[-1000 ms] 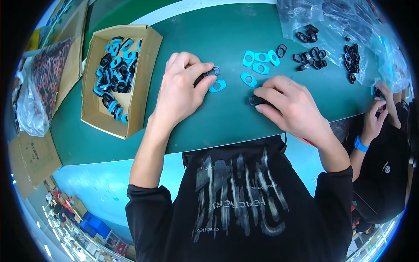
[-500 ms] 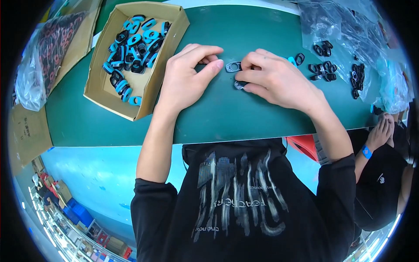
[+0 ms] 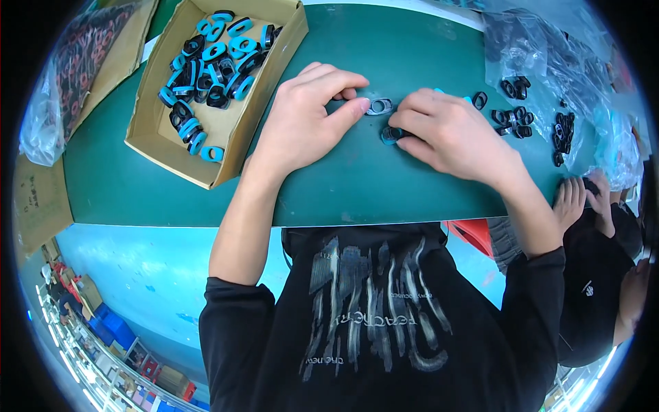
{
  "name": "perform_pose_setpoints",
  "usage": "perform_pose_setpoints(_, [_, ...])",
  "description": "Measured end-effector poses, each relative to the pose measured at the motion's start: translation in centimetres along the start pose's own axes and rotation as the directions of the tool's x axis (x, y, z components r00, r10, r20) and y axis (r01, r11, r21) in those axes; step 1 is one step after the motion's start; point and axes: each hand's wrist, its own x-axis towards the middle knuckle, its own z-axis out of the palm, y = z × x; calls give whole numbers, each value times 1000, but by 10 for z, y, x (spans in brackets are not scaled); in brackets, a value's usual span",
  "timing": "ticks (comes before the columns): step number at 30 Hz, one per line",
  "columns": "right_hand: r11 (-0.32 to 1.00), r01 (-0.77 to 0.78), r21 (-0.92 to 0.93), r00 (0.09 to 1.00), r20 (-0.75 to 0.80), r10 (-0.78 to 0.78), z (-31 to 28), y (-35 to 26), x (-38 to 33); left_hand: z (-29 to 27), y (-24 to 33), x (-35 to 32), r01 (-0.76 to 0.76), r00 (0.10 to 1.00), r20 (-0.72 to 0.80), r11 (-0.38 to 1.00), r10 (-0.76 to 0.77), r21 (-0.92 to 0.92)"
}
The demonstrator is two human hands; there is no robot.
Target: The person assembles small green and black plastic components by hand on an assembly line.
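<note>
On the green tabletop, a small grey oval ring-shaped part [image 3: 379,106] lies between my two hands. My left hand [image 3: 312,117] is at its left end, the thumb tip touching or almost touching it. A gap separates that thumb from the index finger, and the other fingers curl beneath. My right hand [image 3: 456,130] pinches a small black oval part with a teal edge [image 3: 391,134], just below the grey one. The right fingers partly cover this part. A teal piece [image 3: 468,100] and a black oval ring [image 3: 480,100] sit beyond the right knuckles.
At the left stands an open cardboard box [image 3: 226,154] holding many black and teal oval parts. Loose black rings [image 3: 513,122] and clear plastic bags [image 3: 528,48] lie at the right. Another person's hands [image 3: 580,196] are at the table's right edge. A bag of dark parts [image 3: 82,75] lies far left.
Both hands appear slightly further right. The left thumb has come up to the grey part's end. The part in my right hand now shows a teal edge. The other person's hands have moved onto the table edge.
</note>
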Motion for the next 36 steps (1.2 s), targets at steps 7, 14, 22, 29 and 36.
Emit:
perform_pose_setpoints(7, [999, -37, -5, 999, -38, 37, 5, -7, -4, 0, -1, 0, -33, 999, -4, 999, 33, 27])
perform_pose_setpoints(14, [995, -100, 3, 993, -61, 100, 6, -13, -8, 0, -2, -1, -37, 999, -2, 999, 38, 21])
perform_pose_setpoints(22, [986, -167, -11, 973, -167, 162, 17, -27, -11, 0, 1, 0, -38, 999, 14, 998, 37, 55])
perform_pose_setpoints(29, [978, -208, 32, 947, -244, 210, 24, -33, -14, 0, 2, 0, -7, 1000, 22, 999, 6, 42])
perform_pose_setpoints(36, [986, -152, 71, 961, -222, 164, 23, -27, -14, 1, 5, 0, 3, 999, 42, 999, -5, 54])
